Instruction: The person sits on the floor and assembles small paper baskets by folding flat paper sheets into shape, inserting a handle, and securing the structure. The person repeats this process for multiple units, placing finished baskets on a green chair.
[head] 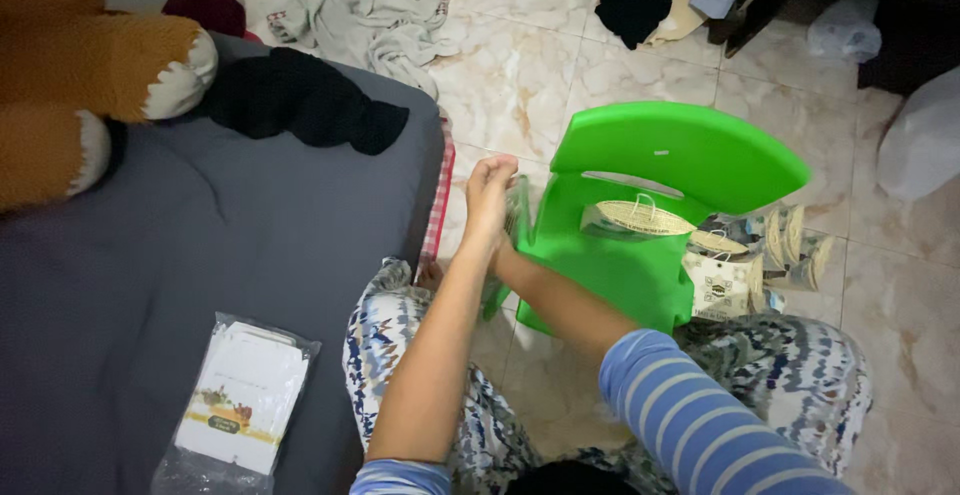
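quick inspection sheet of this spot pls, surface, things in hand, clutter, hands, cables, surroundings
surface: grey mattress at left, marble-pattern tiled floor beyond it
job's things: clear plastic packet between the hands; green plastic chair with a small paper bag on its seat; more small bags beside the chair
clutter: sealed packet of white cards on the mattress; black garment; grey cloth on the floor; dark clothes
grippers: left hand raised by the clear packet; right hand mostly hidden behind the left forearm, grip cannot be told
cables: nothing seen
surroundings: orange plush toy at the mattress corner; white plastic bag at right
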